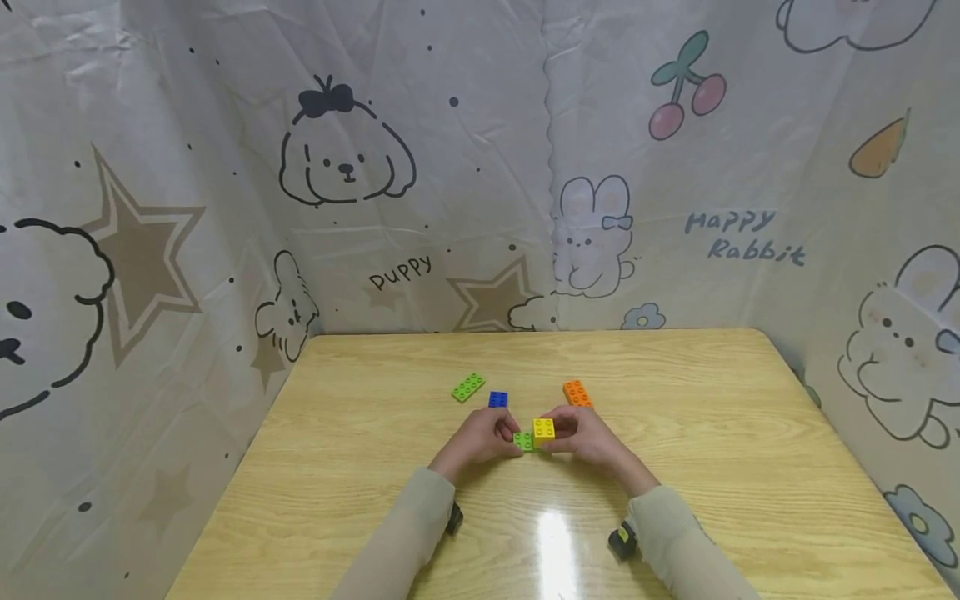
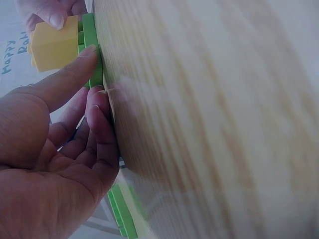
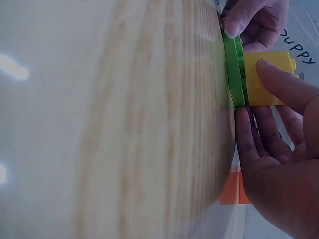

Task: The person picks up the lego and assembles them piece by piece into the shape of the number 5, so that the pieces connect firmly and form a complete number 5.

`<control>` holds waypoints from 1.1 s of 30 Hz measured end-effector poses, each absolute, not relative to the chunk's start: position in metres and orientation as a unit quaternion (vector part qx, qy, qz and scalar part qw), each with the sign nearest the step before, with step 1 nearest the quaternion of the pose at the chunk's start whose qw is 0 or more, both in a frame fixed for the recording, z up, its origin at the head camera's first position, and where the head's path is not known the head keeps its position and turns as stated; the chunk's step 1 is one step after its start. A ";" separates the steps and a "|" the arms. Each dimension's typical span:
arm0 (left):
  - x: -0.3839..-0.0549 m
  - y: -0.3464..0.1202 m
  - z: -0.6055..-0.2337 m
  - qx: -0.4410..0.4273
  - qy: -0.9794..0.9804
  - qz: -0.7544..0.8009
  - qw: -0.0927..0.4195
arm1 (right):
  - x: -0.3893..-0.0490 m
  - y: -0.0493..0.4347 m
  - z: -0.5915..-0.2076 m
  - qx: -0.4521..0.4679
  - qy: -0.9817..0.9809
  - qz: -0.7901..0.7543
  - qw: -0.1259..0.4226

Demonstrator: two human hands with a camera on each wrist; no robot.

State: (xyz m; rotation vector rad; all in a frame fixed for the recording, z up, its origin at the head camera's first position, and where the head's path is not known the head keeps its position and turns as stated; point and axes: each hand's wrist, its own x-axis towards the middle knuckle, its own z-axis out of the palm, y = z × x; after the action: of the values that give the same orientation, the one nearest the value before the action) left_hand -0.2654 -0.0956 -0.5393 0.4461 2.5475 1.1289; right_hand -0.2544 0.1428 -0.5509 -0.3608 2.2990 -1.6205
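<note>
On the table lies a flat green building brick (image 1: 522,442), its left end pinched between the thumb and fingers of my left hand (image 1: 480,435). A taller yellow brick (image 1: 543,431) is over the green one's right part, studs up. My right hand (image 1: 588,435) grips this yellow brick, its thumb (image 3: 281,82) along the near side. In the right wrist view the yellow brick (image 3: 269,79) meets the studs of the green brick (image 3: 234,69); green studs show at the joint in the left wrist view, and I cannot tell whether it is fully seated.
Beyond the left hand lie a second green brick (image 1: 468,387) and a blue brick (image 1: 498,400), partly covered by that hand. An orange brick (image 1: 577,392) lies just behind the right hand. Patterned cloth (image 1: 480,167) hangs behind the wooden table (image 1: 360,517) and at its sides.
</note>
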 end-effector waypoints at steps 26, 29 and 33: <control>-0.267 -0.094 -0.538 0.160 0.892 0.391 0.159 | -0.257 0.144 -0.549 -0.125 0.831 -0.524 0.139; -0.267 -0.094 -0.538 0.158 0.893 0.389 0.161 | -0.257 0.143 -0.549 -0.131 0.833 -0.520 0.136; -0.266 -0.095 -0.538 0.155 0.893 0.390 0.164 | -0.257 0.142 -0.548 -0.151 0.839 -0.506 0.133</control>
State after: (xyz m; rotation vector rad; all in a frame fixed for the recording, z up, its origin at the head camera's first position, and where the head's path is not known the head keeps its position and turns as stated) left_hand -0.2659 -0.0946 -0.5383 0.4412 2.5451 1.1114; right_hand -0.2567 0.1421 -0.5478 -0.4368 2.4318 -1.4678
